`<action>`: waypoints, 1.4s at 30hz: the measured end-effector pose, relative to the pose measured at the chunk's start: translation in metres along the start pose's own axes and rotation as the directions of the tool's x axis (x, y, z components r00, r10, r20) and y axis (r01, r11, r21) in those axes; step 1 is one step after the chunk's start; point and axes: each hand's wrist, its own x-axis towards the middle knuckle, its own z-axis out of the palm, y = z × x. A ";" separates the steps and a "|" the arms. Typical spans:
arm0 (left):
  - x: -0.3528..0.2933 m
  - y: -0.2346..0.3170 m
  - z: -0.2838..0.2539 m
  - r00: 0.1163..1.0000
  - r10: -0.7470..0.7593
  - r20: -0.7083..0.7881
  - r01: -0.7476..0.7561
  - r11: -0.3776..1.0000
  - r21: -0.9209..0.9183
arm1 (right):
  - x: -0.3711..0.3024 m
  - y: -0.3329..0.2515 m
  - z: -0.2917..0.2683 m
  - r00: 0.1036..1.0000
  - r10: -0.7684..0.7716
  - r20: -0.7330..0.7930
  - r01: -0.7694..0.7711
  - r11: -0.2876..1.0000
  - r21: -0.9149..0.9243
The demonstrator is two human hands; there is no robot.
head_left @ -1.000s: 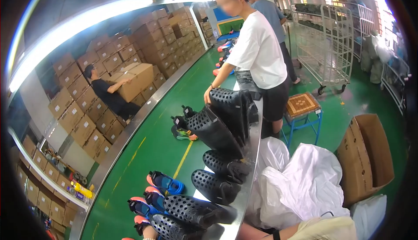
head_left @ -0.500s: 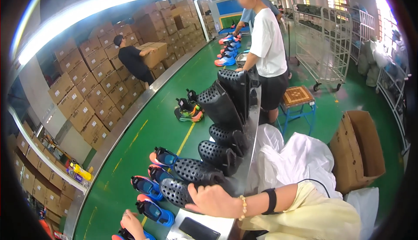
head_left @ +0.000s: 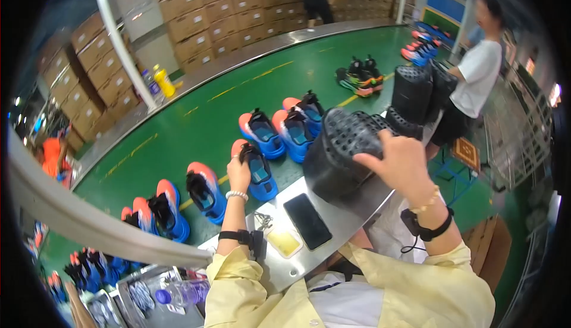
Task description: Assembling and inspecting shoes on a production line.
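The view has swung so that the row of shoes runs across the middle, and the left hand (head_left: 239, 176), near the lower edge half a second ago, is now at one blue-and-orange shoe (head_left: 259, 168). Its fingers meet the side of the upper, but the thumb is hidden, so I cannot tell whether the grip is closed on it. The shoe seems to rest on the green belt (head_left: 208, 123), toe pointing away, beside the metal surface (head_left: 357, 212). The right hand (head_left: 405, 164) remains by the nearest black form (head_left: 336, 158), its grip now spread, thumb well apart from the forefinger and nothing pinched; whether it touches the form is unclear. My judgement is that the work has narrowed to this one shoe, with contact made but no lift yet, and the right hand free. The phone (head_left: 307, 221) and keys (head_left: 263, 220) lie just beside, on the surface.
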 end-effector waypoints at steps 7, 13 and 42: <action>-0.005 -0.003 -0.032 0.996 -0.031 0.083 0.029 0.999 0.020 | 0.052 -0.113 0.045 0.910 -0.353 0.217 0.304 0.924 0.232; 0.003 0.008 -0.032 0.990 -0.101 0.103 0.094 0.993 0.072 | 0.112 -0.152 0.154 0.691 -0.208 0.693 -0.050 0.942 0.333; 0.012 -0.023 -0.043 0.992 0.026 -0.122 -0.032 0.998 -0.048 | 0.005 -0.128 0.083 0.796 -0.596 -0.106 0.371 0.342 0.863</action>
